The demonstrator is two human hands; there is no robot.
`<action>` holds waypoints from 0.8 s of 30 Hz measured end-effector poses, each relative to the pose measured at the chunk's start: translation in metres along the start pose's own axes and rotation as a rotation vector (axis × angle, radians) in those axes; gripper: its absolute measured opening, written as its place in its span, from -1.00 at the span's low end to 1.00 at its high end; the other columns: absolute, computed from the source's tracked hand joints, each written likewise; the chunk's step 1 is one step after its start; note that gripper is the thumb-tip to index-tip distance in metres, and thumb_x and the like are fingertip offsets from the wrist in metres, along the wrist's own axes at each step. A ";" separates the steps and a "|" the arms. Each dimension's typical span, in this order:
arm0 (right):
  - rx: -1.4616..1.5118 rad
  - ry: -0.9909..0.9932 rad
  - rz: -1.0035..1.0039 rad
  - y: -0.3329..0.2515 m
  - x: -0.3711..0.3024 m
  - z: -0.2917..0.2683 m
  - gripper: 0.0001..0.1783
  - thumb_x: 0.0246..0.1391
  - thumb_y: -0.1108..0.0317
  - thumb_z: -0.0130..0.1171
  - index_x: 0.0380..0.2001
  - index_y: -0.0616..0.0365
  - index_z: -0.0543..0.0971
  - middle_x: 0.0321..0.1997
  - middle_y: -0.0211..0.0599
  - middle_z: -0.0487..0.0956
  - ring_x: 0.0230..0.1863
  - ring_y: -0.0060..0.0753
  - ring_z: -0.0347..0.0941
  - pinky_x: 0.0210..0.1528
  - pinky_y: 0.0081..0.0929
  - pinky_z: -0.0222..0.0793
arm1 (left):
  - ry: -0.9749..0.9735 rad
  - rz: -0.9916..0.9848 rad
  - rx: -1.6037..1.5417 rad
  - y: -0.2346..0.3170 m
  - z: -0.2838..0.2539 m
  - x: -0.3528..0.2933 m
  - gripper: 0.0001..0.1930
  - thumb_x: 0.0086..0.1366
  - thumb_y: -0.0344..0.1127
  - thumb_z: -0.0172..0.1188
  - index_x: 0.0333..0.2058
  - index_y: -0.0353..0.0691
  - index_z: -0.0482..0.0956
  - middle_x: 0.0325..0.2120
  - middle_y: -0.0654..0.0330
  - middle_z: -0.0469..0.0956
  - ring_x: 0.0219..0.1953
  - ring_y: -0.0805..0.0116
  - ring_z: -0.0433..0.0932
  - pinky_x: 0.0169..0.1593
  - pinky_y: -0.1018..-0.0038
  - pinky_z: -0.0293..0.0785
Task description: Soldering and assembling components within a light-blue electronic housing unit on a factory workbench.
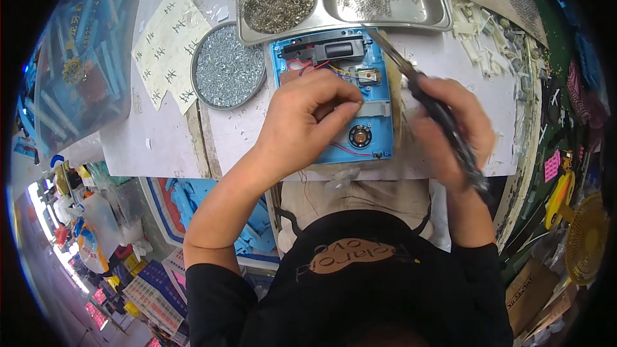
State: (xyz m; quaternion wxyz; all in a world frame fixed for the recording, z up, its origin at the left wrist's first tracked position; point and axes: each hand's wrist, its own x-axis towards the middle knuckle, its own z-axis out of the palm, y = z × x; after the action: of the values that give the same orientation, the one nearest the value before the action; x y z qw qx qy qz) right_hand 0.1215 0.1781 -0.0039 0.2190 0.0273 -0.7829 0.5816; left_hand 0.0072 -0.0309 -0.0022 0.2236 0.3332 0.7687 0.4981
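Note:
A blue plastic casing (379,136) lies open in front of me, its inside showing. It holds a black part (331,51) along the far side, thin coloured wires, a small metal motor-like part (368,76), a light grey strip (378,108) and a round speaker (360,136). My left hand (295,112) rests over its left side, thumb and forefinger pinched by the grey strip; whatever is between them is hidden. My right hand (459,122), blurred, is closed round a long tool with a black handle (443,119) and a metal front end that points to the casing's far right corner.
Beyond the casing stands a steel tray (385,27) with small metal parts. Left of it are a round dish (196,71) of screws, a marked paper sheet (164,38) and a clear bag (119,99) of blue pieces. Pale plastic parts (488,38) lie at the right.

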 end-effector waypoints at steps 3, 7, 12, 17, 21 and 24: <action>0.158 0.044 0.077 -0.012 -0.015 -0.028 -0.71 0.04 0.53 0.31 -0.13 0.35 0.60 -0.35 -0.23 0.55 -0.34 -0.49 0.44 -0.27 -0.56 0.34 | -0.071 0.221 0.183 -0.003 -0.006 -0.004 -0.87 0.17 -0.57 0.33 -0.29 -0.29 0.62 -0.28 0.17 0.50 -0.31 0.29 0.53 -0.23 0.47 0.44; 0.155 -0.109 0.081 -0.009 -0.022 -0.043 -0.79 -0.05 0.49 0.34 -0.31 0.29 0.56 -0.52 -0.37 0.42 -0.48 -0.51 0.30 -0.38 -0.54 0.21 | -0.087 0.295 0.270 -0.007 -0.002 -0.007 -0.81 0.09 -0.58 0.37 -0.31 -0.25 0.61 -0.22 0.13 0.48 -0.28 0.18 0.55 -0.24 0.39 0.47; 0.077 -0.172 0.057 -0.005 -0.021 -0.034 -0.77 -0.14 0.51 0.33 -0.33 0.24 0.57 -0.59 -0.41 0.39 -0.56 -0.48 0.27 -0.46 -0.50 0.17 | -0.044 0.363 0.331 -0.010 0.002 -0.006 -0.79 0.06 -0.58 0.38 -0.33 -0.25 0.59 -0.25 0.14 0.50 -0.26 0.14 0.56 -0.25 0.36 0.49; 0.013 -0.210 0.030 -0.002 -0.019 -0.029 -0.78 -0.19 0.50 0.34 -0.37 0.19 0.59 -0.61 -0.40 0.39 -0.61 -0.48 0.25 -0.52 -0.49 0.12 | -0.031 0.391 0.369 -0.012 0.002 -0.005 -0.78 0.03 -0.59 0.38 -0.33 -0.25 0.58 -0.25 0.14 0.51 -0.25 0.13 0.57 -0.24 0.34 0.49; -0.012 -0.225 0.013 0.001 -0.018 -0.027 -0.77 -0.21 0.49 0.35 -0.37 0.18 0.59 -0.62 -0.41 0.37 -0.63 -0.48 0.24 -0.54 -0.47 0.11 | -0.030 0.386 0.356 -0.012 0.003 -0.006 -0.77 0.03 -0.59 0.38 -0.32 -0.25 0.58 -0.26 0.14 0.51 -0.25 0.13 0.57 -0.23 0.33 0.50; -0.029 -0.219 0.016 0.000 -0.017 -0.024 -0.76 -0.23 0.49 0.35 -0.37 0.17 0.59 -0.63 -0.42 0.37 -0.63 -0.48 0.24 -0.54 -0.47 0.12 | -0.030 0.393 0.348 -0.014 0.003 -0.006 -0.78 0.03 -0.59 0.37 -0.33 -0.25 0.58 -0.26 0.14 0.52 -0.25 0.13 0.57 -0.23 0.33 0.50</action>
State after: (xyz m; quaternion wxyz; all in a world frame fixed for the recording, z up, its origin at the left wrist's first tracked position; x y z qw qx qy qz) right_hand 0.1443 0.1968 -0.0044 0.1279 0.0814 -0.8107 0.5656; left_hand 0.0094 -0.0372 -0.0157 0.0734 0.5169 0.7599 0.3872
